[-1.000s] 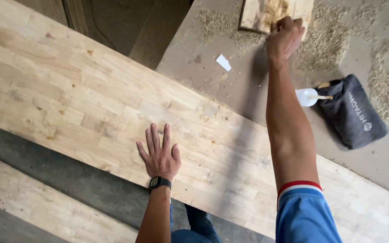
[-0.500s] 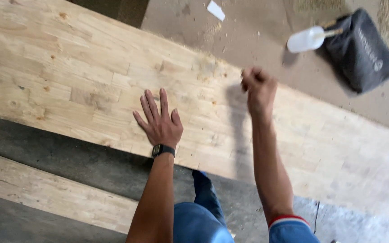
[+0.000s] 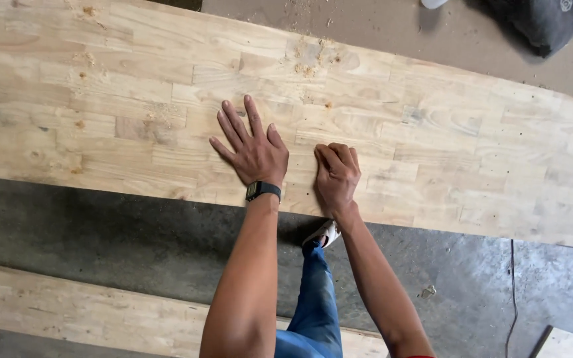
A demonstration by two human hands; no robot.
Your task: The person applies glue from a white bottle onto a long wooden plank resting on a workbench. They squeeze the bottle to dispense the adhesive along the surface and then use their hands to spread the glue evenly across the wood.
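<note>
A long, pale finger-jointed wooden board (image 3: 465,139) lies across the floor. My left hand (image 3: 253,149) rests flat on it near its front edge, fingers spread, with a black watch (image 3: 262,190) on the wrist. Just to its right, my right hand (image 3: 336,176) presses on the board with the fingers curled under into a loose fist. Nothing shows inside that fist. A few crumbs of sawdust (image 3: 310,63) lie on the board beyond the hands.
A dark bag (image 3: 542,20) and the end of a white bottle (image 3: 434,2) lie past the board at top right. Another board (image 3: 67,305) is at lower left. My sandalled foot (image 3: 323,232) stands on grey concrete, and a thin cable (image 3: 512,292) runs at right.
My right hand drew back from the sawdust pile far ahead, closed into a fist, and came down on the board beside my left hand. The left hand stayed flat.
</note>
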